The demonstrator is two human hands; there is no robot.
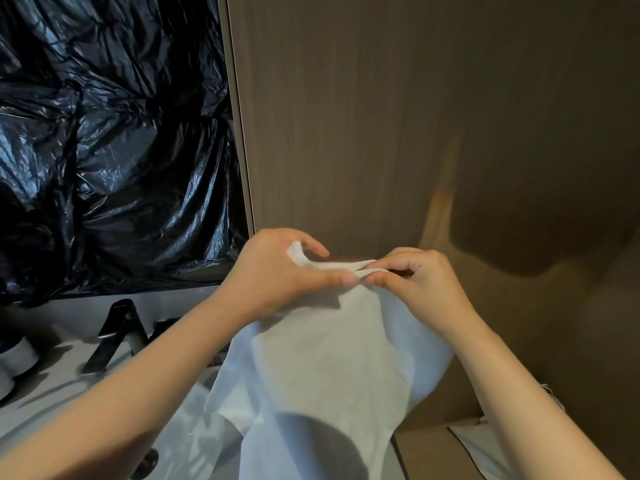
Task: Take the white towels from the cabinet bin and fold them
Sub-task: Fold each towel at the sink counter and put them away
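Black plastic [104, 150]: shiny and crinkly, fills the top left, right beside the wood wall
Wood wall [381, 116]: brown and flat, straight ahead behind the hands
Tap [117, 336]: dark, stands on the pale counter [52, 410] at the lower left
Round grey things [17, 358]: on the counter at the far left, too blurry to tell what they are
Other white cloth [474, 448]: low in the right corner on a brown ledge, partly hidden by the right arm
In the way: the hanging towel and both arms hide much of the counter
White towel [329, 368]: held up in the middle in front of the wood wall, hangs down to the bottom edge
Left hand [277, 271]: pinches the top edge with thumb and fingers, and a bit of cloth pokes up over the thumb
Right hand [422, 282]: fingers curled, pinches the same edge just beside the left hand, thumb tips nearly touching
Towel and hands: the top edge is bunched between both hands, the rest hangs below them, between the two arms
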